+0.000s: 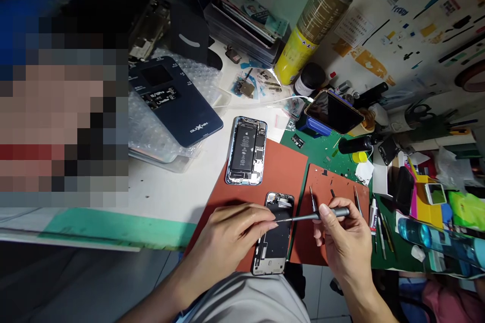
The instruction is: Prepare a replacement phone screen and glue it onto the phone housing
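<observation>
My right hand (346,237) holds a thin grey screwdriver (308,216) between thumb and fingers, its shaft pointing left. At the screwdriver's tip, my left hand (237,229) has thumb and fingertips pinched together; whatever they hold is too small to make out. Both hands are above a detached phone screen (276,245), which lies with its inner side up at the front edge of the mat. Beyond it lies an opened phone body (246,149) with its battery and circuit parts showing.
Tweezers (357,200) and other tools rest on the red-brown mat (290,161) at right. A dark blue device (182,101) sits on bubble wrap at left. Behind stand a spray can (314,20) and a propped phone (335,113). A person is close on the left.
</observation>
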Demonstrator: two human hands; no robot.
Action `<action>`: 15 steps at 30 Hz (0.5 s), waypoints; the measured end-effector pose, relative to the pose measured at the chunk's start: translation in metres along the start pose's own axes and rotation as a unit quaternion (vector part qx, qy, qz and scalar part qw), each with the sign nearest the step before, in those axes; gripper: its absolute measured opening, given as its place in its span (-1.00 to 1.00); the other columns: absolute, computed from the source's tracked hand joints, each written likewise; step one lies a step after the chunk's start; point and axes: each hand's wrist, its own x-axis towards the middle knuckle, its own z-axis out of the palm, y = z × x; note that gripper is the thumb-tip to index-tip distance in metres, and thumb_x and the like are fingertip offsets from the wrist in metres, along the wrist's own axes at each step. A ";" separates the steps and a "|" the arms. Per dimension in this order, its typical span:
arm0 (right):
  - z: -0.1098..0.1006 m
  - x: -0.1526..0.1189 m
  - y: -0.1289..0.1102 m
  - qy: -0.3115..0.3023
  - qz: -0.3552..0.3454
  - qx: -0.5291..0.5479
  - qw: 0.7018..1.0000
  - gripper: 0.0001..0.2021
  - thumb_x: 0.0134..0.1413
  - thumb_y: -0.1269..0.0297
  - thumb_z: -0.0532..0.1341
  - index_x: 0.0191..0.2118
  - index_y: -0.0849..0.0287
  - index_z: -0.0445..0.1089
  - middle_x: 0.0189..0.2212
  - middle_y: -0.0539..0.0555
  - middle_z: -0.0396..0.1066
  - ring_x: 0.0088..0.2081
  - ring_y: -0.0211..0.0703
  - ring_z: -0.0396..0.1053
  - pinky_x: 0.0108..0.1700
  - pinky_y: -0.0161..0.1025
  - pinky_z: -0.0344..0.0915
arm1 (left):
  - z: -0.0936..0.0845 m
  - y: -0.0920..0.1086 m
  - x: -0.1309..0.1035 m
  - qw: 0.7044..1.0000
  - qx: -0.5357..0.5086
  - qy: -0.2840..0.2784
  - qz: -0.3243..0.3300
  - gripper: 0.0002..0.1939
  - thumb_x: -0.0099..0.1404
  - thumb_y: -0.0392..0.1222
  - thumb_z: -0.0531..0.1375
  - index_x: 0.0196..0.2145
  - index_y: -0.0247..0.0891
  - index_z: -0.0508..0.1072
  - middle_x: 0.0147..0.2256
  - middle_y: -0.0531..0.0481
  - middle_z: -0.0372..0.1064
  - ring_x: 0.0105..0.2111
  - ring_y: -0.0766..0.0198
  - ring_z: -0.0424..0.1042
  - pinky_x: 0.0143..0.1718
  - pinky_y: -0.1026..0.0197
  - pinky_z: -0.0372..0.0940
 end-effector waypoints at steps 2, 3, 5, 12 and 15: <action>0.001 0.000 -0.001 0.001 0.003 -0.002 1.000 -0.56 0.04 0.06 0.60 -0.21 0.10 0.37 -0.59 -0.07 0.49 -0.68 -0.23 0.40 -0.67 -0.37 0.34 | 0.000 -0.001 0.000 1.000 -0.001 -0.004 0.002 -0.87 0.58 -0.31 0.23 -0.04 -0.11 0.54 -0.14 0.19 0.68 -0.14 0.33 0.67 -0.05 0.32 0.43; 0.001 -0.001 -0.001 0.002 0.004 -0.002 1.000 -0.56 0.04 0.06 0.61 -0.21 0.09 0.37 -0.59 -0.06 0.50 -0.68 -0.23 0.40 -0.66 -0.36 0.34 | 0.000 -0.001 0.000 1.000 -0.002 -0.007 0.002 -0.87 0.58 -0.32 0.22 -0.05 -0.11 0.54 -0.14 0.19 0.68 -0.15 0.34 0.67 -0.05 0.32 0.43; 0.001 -0.001 -0.001 0.005 0.005 -0.001 1.000 -0.55 0.03 0.06 0.61 -0.20 0.09 0.38 -0.58 -0.05 0.52 -0.67 -0.22 0.41 -0.66 -0.36 0.35 | -0.001 0.000 0.000 1.000 -0.003 -0.009 -0.002 -0.86 0.59 -0.33 0.21 -0.06 -0.12 0.53 -0.16 0.19 0.68 -0.16 0.34 0.67 -0.06 0.32 0.43; -0.003 -0.006 0.003 0.008 -0.023 -0.011 1.000 -0.61 0.07 0.15 0.60 -0.17 0.07 0.41 -0.58 -0.11 0.47 -0.62 -0.21 0.46 -0.56 -0.31 0.46 | 0.000 0.000 0.000 1.000 -0.004 -0.002 -0.002 -0.88 0.58 -0.34 0.22 -0.08 -0.14 0.52 -0.18 0.17 0.67 -0.19 0.35 0.65 -0.08 0.30 0.42; -0.005 -0.009 0.003 0.009 -0.046 -0.020 0.999 -0.63 0.09 0.17 0.59 -0.16 0.07 0.42 -0.55 -0.09 0.51 -0.59 -0.21 0.48 -0.53 -0.31 0.48 | 0.000 0.000 0.001 1.000 -0.002 -0.003 0.000 -0.88 0.59 -0.33 0.21 -0.08 -0.14 0.52 -0.18 0.17 0.67 -0.20 0.36 0.65 -0.09 0.30 0.42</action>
